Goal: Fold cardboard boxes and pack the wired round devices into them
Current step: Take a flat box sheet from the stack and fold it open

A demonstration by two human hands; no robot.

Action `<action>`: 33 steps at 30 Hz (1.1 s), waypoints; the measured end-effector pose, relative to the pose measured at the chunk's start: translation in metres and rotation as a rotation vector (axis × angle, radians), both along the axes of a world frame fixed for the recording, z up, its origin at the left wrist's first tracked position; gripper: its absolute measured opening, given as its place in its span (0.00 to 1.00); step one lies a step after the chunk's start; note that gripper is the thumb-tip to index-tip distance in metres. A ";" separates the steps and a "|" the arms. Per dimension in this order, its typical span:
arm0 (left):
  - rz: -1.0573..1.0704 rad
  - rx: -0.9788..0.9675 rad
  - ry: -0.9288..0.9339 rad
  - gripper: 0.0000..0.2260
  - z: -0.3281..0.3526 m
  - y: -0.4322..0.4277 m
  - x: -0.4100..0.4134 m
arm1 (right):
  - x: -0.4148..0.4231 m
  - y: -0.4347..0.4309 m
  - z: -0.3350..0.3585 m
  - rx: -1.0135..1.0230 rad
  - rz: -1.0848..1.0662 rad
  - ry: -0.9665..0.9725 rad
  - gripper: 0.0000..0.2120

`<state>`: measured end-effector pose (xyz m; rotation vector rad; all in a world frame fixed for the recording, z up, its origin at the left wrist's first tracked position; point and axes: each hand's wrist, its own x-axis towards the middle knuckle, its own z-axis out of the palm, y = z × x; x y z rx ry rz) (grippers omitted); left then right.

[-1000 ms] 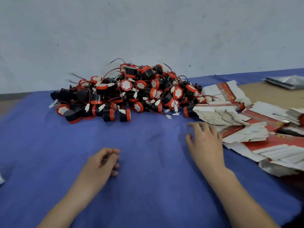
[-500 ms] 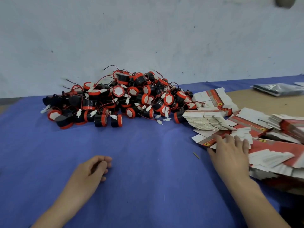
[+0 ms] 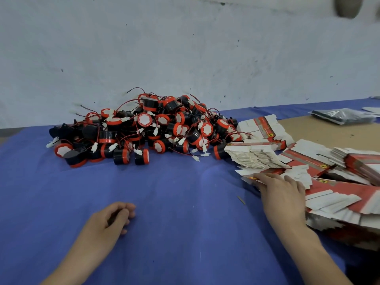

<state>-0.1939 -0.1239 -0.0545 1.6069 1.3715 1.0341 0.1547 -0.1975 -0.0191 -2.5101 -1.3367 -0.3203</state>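
Resting on the fanned stacks of flat cardboard boxes (image 3: 329,202) at the frame's right, your right hand (image 3: 282,194) lies with fingers straight, gripping nothing. Your left hand (image 3: 109,221) sits loosely curled and empty on the blue counter (image 3: 185,202). One heap of wired round devices (image 3: 144,120), too many to count, fills the centre.

1. The left hand (image 3: 111,221) rests palm down with its fingers loosely curled under, holding nothing; its bare forearm runs back to the lower left.
2. The right hand (image 3: 283,194) lies palm down, fingers straight and reaching forward; its forearm runs back to the lower right.
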 end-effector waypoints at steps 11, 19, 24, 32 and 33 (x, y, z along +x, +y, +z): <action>0.007 0.015 -0.020 0.12 -0.004 0.003 0.001 | -0.007 -0.003 0.005 0.533 0.060 0.139 0.17; -0.017 0.029 -0.006 0.11 -0.004 0.002 0.000 | -0.056 -0.003 0.009 0.768 0.227 0.079 0.23; -0.030 0.062 0.012 0.12 -0.003 0.000 0.001 | -0.100 0.010 0.002 0.634 0.549 -0.076 0.31; 0.014 0.099 0.069 0.11 -0.003 -0.004 0.002 | -0.134 0.014 -0.032 -0.011 1.152 0.172 0.19; 0.021 0.110 0.065 0.11 -0.003 -0.004 0.003 | -0.136 0.014 -0.033 -0.003 1.163 0.198 0.20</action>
